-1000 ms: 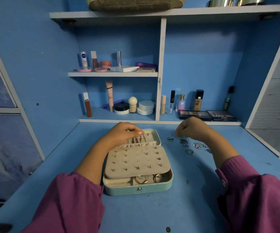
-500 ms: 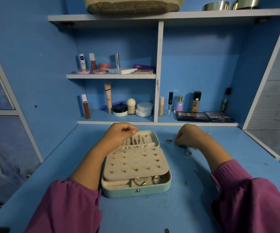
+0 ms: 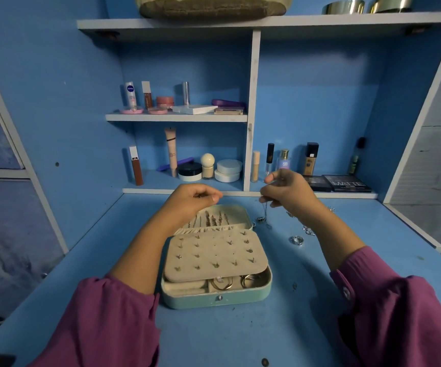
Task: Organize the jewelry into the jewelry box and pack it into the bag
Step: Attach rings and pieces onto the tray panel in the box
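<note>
a thin chain [image 3: 265, 213] is pinched in the right hand [image 3: 288, 193] and hangs plumb, just right of the open jewelry box [image 3: 215, 260]; its lid pocket lies leftward, nearer the left hand [image 3: 191, 201], whose fingers are curled, contents unclear.

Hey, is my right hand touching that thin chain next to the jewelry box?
Touching. The head view shows the right hand pinching the top of the chain, which hangs down beside the open jewelry box.
</note>
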The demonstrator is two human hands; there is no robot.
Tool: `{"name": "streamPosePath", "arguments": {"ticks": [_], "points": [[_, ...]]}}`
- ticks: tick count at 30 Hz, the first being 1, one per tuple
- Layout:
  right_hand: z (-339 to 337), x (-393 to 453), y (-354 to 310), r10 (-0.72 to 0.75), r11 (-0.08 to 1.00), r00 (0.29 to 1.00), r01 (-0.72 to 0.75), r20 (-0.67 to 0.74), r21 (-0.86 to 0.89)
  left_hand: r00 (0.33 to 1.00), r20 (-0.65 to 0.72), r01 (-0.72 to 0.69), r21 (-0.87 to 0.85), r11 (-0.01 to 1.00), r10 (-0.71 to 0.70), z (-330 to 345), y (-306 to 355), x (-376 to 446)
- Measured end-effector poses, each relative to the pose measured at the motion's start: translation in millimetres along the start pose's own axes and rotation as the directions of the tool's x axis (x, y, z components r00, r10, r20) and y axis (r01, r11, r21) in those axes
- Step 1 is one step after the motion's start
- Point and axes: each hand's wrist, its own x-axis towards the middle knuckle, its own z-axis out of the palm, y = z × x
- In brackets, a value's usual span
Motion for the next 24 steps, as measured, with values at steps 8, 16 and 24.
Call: {"name": "streamPosePath", "arguments": {"ticks": [8, 16, 24], "points": [[39, 8, -25, -0.127, 0.986, 0.98, 0.108, 0.155, 0.129, 0.982, 0.188, -0.015, -0.007, 1.0, 0.016, 0, 22, 19], [47, 18, -16, -0.167, 0.982, 0.972, 0.149, 0.164, 0.114, 0.999, 0.048, 0.015, -0.076, 0.997, -0.011, 0, 9, 18], [52, 27, 13, -0.186, 0.896, 0.968, 0.238, 0.168, -0.376, 0.999, -0.02, 0.045, 0.145, 0.988, -0.042, 3, -6, 21]]}}
